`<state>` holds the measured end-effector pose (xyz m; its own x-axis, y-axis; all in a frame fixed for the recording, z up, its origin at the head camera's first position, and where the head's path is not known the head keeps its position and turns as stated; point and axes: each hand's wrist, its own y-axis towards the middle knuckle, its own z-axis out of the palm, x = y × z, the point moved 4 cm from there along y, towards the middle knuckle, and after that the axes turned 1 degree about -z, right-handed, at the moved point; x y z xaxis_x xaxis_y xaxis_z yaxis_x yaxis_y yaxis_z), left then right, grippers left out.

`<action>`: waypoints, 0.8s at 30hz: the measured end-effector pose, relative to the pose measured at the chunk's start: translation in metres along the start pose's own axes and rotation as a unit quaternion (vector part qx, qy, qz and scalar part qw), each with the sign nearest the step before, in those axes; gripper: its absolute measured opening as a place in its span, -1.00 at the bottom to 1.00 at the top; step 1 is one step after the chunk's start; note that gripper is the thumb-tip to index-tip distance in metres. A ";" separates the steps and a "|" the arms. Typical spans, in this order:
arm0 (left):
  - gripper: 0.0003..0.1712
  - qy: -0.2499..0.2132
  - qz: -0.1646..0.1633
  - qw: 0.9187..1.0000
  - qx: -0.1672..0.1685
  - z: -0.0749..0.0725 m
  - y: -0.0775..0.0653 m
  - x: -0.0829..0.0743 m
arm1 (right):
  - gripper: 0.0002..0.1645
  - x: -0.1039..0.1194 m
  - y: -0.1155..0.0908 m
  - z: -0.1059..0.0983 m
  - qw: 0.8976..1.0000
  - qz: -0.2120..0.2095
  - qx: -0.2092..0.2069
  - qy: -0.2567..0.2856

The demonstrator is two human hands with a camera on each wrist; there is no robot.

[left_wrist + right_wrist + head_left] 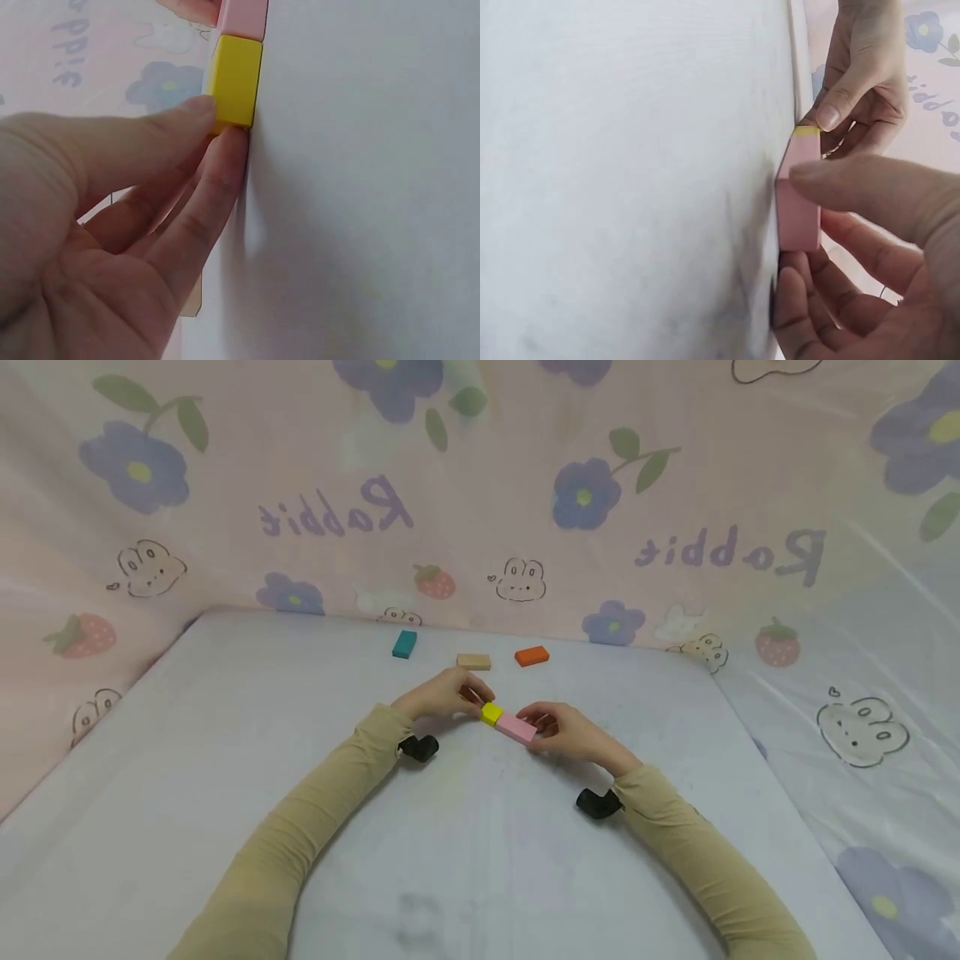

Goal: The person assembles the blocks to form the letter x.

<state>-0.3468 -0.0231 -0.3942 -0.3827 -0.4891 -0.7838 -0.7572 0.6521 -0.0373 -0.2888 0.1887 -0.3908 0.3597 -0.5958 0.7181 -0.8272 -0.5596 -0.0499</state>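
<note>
A yellow block (491, 714) and a longer pink block (517, 728) lie end to end on the white surface, touching. My left hand (441, 693) is at the yellow block's far-left end; in the left wrist view its thumb and a finger pinch that block (237, 81). At the other end my right hand (576, 735) holds the pink block. Seen from the right wrist, the thumb presses on the pink block (800, 214) while the fingers curl at its end and far side. Part of the pink block's far side is hidden.
Behind the hands lie a teal block (404, 644), a tan block (473, 662) and an orange block (532, 656). A printed curtain (480, 485) rises along the back and sides of the white tabletop (480, 877). Black devices sit at both wrists.
</note>
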 end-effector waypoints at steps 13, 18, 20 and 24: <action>-0.70 -0.012 -0.022 1.000 -0.010 -0.002 0.000 0.003 | -0.45 0.000 0.002 -0.004 1.000 0.006 0.018 0.021; -0.71 -0.009 -0.025 1.000 -0.012 -0.002 -0.001 0.002 | -0.48 0.000 0.002 -0.004 1.000 -0.002 0.020 0.023; -0.71 -0.011 -0.024 1.000 -0.011 -0.002 0.000 0.003 | -0.49 -0.001 0.002 -0.004 1.000 -0.002 0.020 0.025; -0.70 -0.014 -0.019 1.000 -0.010 -0.003 0.000 0.002 | -0.50 -0.001 0.003 -0.004 1.000 0.003 0.017 0.026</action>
<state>-0.3492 -0.0261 -0.3943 -0.3384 -0.4968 -0.7992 -0.7812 0.6218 -0.0557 -0.2933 0.1899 -0.3887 0.3319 -0.5692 0.7522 -0.8133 -0.5766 -0.0775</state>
